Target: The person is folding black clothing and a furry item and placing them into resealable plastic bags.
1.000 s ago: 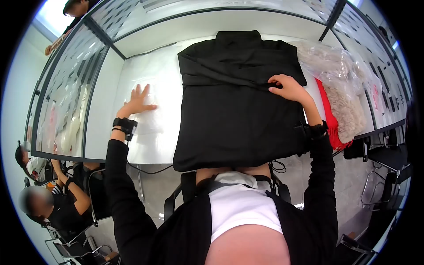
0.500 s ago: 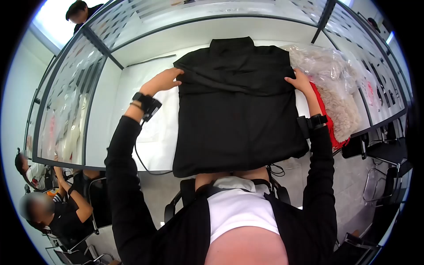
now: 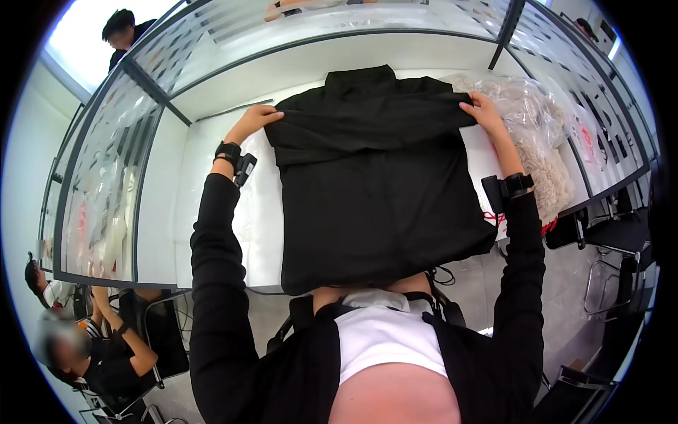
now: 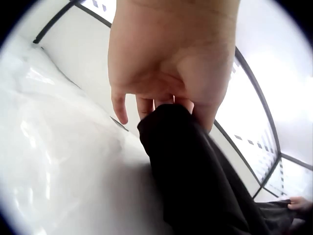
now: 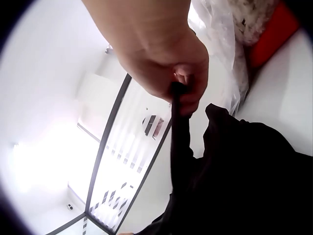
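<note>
A black high-collared shirt [image 3: 374, 205] lies spread on the white table [image 3: 212, 162], its collar at the far side and a sleeve [image 3: 374, 106] drawn across the upper part. At the left shoulder edge my left hand [image 3: 252, 122] pinches the black cloth; in the left wrist view a fold of it hangs from the fingers [image 4: 145, 105]. On the opposite side my right hand [image 3: 486, 112] grips the sleeve's end between thumb and fingers. The right wrist view shows that strip of cloth raised and pulled taut from the hand [image 5: 161, 58].
To the right lie a clear plastic bag [image 3: 537, 99], beige fluffy fabric [image 3: 554, 177] and red fringe [image 3: 494, 218]. Low white partitions with dark frames [image 3: 166, 106] enclose the table's back and sides. Another person [image 3: 106, 346] sits at the lower left.
My left hand has gone from the bare tabletop up to the shirt's left shoulder. The right hand has moved outward and up, drawing the sleeve's end past the right shoulder.
</note>
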Available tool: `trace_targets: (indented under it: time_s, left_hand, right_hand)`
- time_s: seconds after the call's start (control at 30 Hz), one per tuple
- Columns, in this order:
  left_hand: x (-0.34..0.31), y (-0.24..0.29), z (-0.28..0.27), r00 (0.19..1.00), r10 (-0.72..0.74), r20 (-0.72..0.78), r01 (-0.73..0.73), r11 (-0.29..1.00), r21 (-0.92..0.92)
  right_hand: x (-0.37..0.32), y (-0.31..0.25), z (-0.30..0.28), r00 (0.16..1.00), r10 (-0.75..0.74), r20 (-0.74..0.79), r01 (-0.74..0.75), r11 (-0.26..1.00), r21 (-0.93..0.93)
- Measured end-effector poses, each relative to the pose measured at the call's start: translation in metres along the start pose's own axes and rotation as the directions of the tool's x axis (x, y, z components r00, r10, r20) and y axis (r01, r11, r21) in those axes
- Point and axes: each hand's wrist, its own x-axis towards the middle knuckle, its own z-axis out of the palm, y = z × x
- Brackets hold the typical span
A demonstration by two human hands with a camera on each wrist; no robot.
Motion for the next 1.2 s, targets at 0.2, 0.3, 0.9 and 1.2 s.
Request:
trace_targets:
  time_s: [0.2,0.3,0.9,1.2]
  left_hand:
    - [0.008,-0.041,0.004,0.989,-0.038,-0.140,0.037,0.999,-0.011]
    - [0.006,-0.030,0.017,0.965,0.010,-0.261,0.092,0.922,0.376]
    - [-0.095,0.055,0.048,0.987,0.126,0.101,-0.156,0.906,0.394]
    - [-0.079,0.044,0.025,0.935,0.215,0.282,-0.314,0.871,0.377]
  right_hand:
    - [0.029,0.007,0.003,0.993,0.114,-0.015,-0.114,0.974,-0.196]
    - [0.038,0.037,0.009,0.995,0.089,-0.047,-0.100,0.943,-0.319]
    - [0.034,0.047,0.015,0.998,0.067,-0.006,-0.058,0.824,-0.563]
    - [0.033,0.034,0.020,0.988,-0.076,0.132,0.148,0.684,-0.714]
